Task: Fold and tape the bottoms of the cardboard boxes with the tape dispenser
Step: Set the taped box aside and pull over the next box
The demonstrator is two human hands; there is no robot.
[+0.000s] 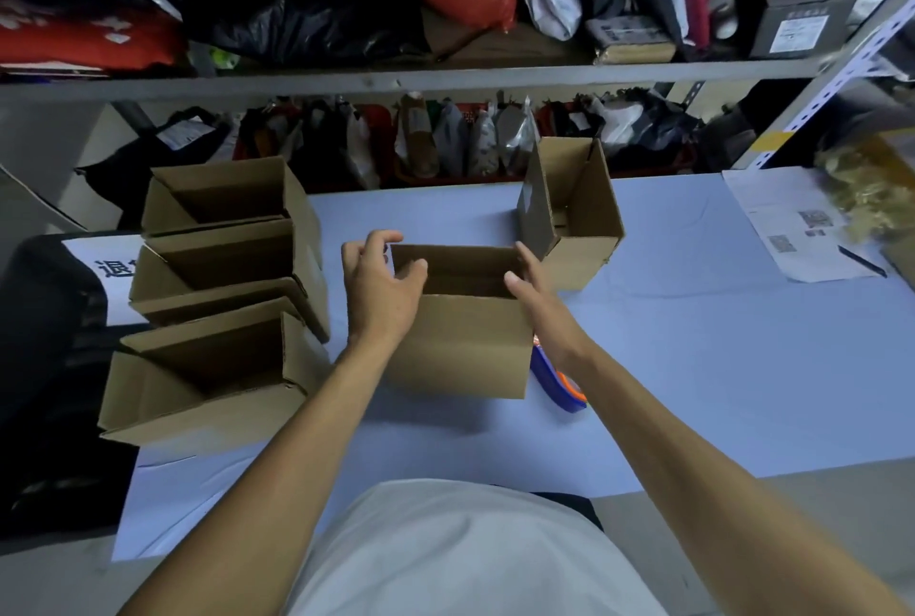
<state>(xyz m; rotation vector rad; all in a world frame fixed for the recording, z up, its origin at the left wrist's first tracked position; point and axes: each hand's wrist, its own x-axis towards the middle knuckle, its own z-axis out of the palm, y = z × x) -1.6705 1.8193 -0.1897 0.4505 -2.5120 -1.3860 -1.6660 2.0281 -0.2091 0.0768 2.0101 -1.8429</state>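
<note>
Steel shelving crammed with dark and red parcel bags is seen behind the counter, whose pale blue covering carries everything else. Taken from the central box as landmark: three open boxes are stacked in a row to its left, one more open box stands just behind it to the right, and printed sheets lie well off to the right. The central box stands upright with its open mouth upward and is held at both ends: the left hand is curled over the left rim with the thumb inside, and the right hand is pressed against the right wall, its thumb hooked over the edge; each grip is closed on the cardboard. The step is judged to be the handling of one formed box, either set aside as taped or about to be turned over; its bottom cannot be seen. The tape dispenser, blue and orange, lies untouched just right of the box, half hidden under the right forearm, and would have to be picked up next.
</note>
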